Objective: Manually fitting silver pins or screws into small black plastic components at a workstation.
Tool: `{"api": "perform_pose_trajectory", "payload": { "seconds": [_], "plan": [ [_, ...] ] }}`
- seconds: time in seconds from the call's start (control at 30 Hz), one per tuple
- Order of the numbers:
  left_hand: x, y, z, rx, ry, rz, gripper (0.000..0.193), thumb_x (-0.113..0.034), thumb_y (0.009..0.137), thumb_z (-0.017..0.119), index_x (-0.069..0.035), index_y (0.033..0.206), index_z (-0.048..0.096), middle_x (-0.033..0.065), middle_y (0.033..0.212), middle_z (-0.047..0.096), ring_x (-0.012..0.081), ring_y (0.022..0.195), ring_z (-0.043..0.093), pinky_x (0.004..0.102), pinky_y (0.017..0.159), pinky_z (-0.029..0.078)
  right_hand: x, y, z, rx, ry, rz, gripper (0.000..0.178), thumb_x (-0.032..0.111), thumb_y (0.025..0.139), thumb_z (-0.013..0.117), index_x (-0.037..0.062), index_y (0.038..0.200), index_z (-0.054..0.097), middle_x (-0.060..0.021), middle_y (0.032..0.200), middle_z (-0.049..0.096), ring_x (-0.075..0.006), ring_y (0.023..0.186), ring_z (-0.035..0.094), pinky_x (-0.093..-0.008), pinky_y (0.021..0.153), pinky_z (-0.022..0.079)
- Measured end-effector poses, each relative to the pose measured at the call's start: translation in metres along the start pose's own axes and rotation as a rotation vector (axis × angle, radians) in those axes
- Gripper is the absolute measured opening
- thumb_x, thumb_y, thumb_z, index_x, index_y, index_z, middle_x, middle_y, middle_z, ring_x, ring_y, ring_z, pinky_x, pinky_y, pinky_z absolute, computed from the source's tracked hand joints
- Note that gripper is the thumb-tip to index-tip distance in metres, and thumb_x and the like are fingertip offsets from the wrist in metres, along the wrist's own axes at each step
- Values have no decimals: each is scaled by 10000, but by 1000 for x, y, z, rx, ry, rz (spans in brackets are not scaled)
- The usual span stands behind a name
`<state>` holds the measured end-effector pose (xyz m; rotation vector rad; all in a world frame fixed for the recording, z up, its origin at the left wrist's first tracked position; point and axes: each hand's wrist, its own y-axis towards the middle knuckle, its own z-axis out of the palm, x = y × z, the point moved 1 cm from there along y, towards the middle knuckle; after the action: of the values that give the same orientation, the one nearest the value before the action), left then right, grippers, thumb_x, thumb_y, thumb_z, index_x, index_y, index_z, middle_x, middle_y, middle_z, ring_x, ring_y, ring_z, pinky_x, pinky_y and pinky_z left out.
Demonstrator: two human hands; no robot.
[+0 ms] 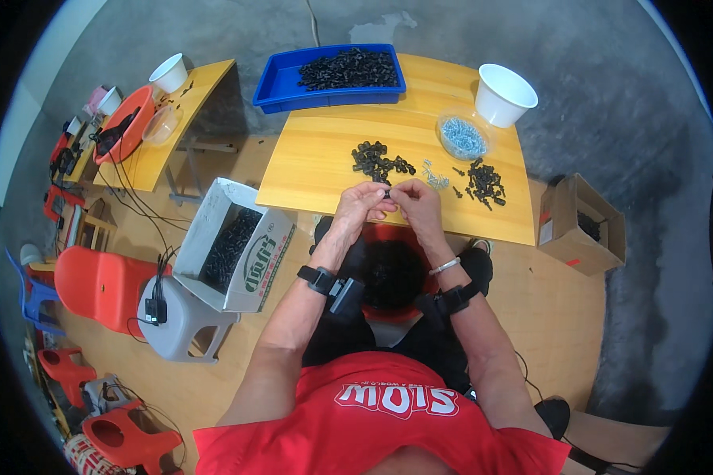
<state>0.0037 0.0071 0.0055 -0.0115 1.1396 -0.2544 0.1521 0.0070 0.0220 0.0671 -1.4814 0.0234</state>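
My left hand (361, 207) and my right hand (420, 209) meet just over the near edge of the yellow wooden table (313, 162). Their fingertips pinch a small black part (387, 194), mostly covered by the fingers. Beyond my left hand lies a pile of chunky black pieces (379, 161). A few silvery screws (433, 176) lie loose past my right hand. To their right is a heap of thinner black pieces (486, 184). Behind these stands a clear bowl (444, 147) full of silvery screws. Under my hands, a red basin (387, 232) holds a dark mass.
A blue tray (277, 85) of black pieces and a white tub (505, 96) stand at the table's back. An open cardboard box (566, 236) sits right. Left are a white carton (192, 252) of black pieces, a grey stool (174, 328) and a red chair (103, 285).
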Motion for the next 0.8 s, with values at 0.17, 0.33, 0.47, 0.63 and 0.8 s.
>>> {"api": "perform_pose_trajectory", "payload": {
  "seconds": [0.17,0.33,0.47,0.63,0.8],
  "plan": [
    [4,-2,-4,-27,-17,-32,173,-75,924,511,16,1061,564,129,895,658,177,757,672,217,598,548,-3,-2,7,-50,-319,-219,107,98,805,639,-8,816,641,-79,699,647,-136,620,610,-263,573,478],
    [10,-10,-13,-142,-126,31,159,-75,929,502,15,1047,557,147,916,653,197,788,672,222,631,551,-9,4,3,-131,-450,-370,105,126,787,649,27,823,649,-112,742,638,-214,656,618,-312,610,480],
    [6,-13,-17,-232,-300,99,147,-73,932,498,8,1043,551,155,936,650,210,836,668,230,664,548,-5,13,4,-162,-768,-514,106,146,778,647,57,835,641,-100,802,591,-289,669,599,-368,626,478],
    [10,-15,-20,-199,-286,70,165,-82,930,508,5,1065,544,151,948,636,218,858,658,235,688,529,-5,19,14,-137,-1031,-610,86,158,804,602,73,812,606,-100,818,543,-306,662,594,-396,602,487],
    [7,-13,-21,-167,-303,30,220,-92,929,515,15,1119,545,141,944,629,197,840,647,225,695,521,-12,24,10,-119,-1183,-579,107,155,827,566,70,761,574,-109,818,531,-310,664,597,-413,580,487]
  ]
}}
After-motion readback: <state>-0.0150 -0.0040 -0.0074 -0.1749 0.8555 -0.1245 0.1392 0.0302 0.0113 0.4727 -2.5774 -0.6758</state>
